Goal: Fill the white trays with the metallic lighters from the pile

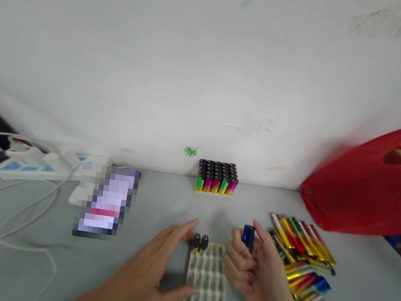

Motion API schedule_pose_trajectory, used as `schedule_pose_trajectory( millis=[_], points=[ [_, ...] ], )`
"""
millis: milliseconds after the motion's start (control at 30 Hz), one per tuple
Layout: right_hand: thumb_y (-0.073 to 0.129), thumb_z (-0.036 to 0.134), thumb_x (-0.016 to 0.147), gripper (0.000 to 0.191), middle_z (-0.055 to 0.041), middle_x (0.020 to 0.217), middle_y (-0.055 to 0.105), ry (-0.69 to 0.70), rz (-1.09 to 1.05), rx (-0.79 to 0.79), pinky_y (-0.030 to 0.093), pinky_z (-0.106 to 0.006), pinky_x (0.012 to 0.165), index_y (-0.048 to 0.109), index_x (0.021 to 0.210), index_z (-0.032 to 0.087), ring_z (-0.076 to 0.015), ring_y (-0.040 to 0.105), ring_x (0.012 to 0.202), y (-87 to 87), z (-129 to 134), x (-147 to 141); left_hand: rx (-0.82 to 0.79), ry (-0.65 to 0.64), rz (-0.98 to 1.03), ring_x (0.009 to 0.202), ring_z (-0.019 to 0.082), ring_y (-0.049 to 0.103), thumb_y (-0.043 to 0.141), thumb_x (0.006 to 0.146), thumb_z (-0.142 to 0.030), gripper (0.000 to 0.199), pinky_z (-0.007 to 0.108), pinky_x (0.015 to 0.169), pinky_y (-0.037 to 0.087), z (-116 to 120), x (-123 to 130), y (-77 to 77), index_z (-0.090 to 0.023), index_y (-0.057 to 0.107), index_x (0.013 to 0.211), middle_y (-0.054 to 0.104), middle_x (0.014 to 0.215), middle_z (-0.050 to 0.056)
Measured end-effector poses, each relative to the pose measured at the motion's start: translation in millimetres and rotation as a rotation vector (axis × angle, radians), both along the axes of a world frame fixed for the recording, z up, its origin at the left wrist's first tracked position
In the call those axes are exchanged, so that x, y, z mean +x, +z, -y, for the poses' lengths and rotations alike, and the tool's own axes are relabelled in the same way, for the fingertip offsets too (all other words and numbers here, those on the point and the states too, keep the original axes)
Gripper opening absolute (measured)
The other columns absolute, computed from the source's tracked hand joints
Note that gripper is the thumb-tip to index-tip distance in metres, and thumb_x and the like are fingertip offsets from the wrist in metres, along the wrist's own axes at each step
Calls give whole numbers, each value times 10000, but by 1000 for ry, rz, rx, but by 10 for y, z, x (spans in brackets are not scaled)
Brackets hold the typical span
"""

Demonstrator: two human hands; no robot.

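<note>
1 white wall (pixel 153 63), far side, scuffed at right, 1 small green mark (pixel 191 151), 1 grey tabletop (pixel 166 201), near

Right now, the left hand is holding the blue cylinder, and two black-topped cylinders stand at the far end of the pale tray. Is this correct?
Not quite: the head view shows the blue cylinder in the right hand, not in the left hand. Two black-topped cylinders do stand at the far end of the pale tray.

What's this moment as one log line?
left hand: open, at tray | right hand: holds blue piece | tray: two black-topped pieces, far left
</note>
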State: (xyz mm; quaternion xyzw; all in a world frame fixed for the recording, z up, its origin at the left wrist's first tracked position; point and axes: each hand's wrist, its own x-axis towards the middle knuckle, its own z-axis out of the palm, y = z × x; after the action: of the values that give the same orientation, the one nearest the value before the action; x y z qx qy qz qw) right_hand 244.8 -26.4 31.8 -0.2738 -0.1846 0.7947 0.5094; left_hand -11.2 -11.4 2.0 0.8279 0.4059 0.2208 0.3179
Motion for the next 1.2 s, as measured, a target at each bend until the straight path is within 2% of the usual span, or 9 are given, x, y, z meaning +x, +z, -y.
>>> schedule_pose_trajectory(
  millis=[167,533,667,733,833,933,1000,1067,1200],
  points=[
    [769,645,972,607,129,576,223,1,-14,3,155,-212,445,436,680,230,-64,110,491,18,-17,2,16,-2,7,1534,365,610,945,910,-266,1177,607,1290,503,8,-16,-6,-477,176,1775,568,1717,92],
    [815,610,928,595,138,555,197,-16,-8,-22,149,-238,440,414,676,249,-64,77,473,28,82,-15,20,8,-1,1557,377,587,949,893,-233,1183,603,1298,493,4,-11,0,-460,199,1778,564,1722,101],
    [867,599,904,593,133,588,188,-114,0,-33,142,-244,455,440,699,241,-78,70,505,51,69,-26,17,10,8,1553,367,593,941,902,-235,1164,589,1298,498,-1,-8,19,-461,207,1777,564,1724,90],
    [891,617,889,548,127,614,211,-168,48,-43,150,-238,469,522,763,232,-87,86,527,65,53,-39,20,7,3,1554,367,591,946,898,-234,1176,589,1293,504,4,-7,27,-465,196,1775,562,1723,93],
    [860,660,912,483,87,681,384,-239,176,-2,275,-233,500,638,904,231,-97,215,541,53,41,-85,26,4,-7,1557,368,588,939,906,-223,1177,595,1291,503,9,-3,29,-465,180,1772,560,1722,101],
    [798,658,968,435,-5,877,602,-366,293,102,495,-293,708,698,1010,237,-159,506,715,2,55,-137,19,4,-18,1574,376,568,936,909,-222,1178,615,1296,492,5,5,25,-469,172,1772,551,1728,103],
    [777,625,1002,388,-27,950,645,-392,353,158,511,-320,807,715,1082,251,-196,569,843,-30,72,-151,16,7,-18,1576,379,566,938,910,-231,1185,629,1298,485,5,4,24,-479,163,1771,541,1738,100],
    [750,606,1032,356,-25,957,653,-363,432,211,488,-321,804,717,1108,260,-200,568,851,-46,84,-144,14,5,-13,1579,375,563,934,920,-245,1175,632,1301,479,9,-4,25,-490,160,1769,533,1748,91],
    [700,612,1065,364,-19,907,652,-357,662,286,471,-322,817,702,1015,252,-213,593,870,-27,83,-122,16,1,-6,1581,370,562,930,927,-248,1174,636,1306,468,16,-16,26,-504,154,1770,524,1757,85]
  ],
)
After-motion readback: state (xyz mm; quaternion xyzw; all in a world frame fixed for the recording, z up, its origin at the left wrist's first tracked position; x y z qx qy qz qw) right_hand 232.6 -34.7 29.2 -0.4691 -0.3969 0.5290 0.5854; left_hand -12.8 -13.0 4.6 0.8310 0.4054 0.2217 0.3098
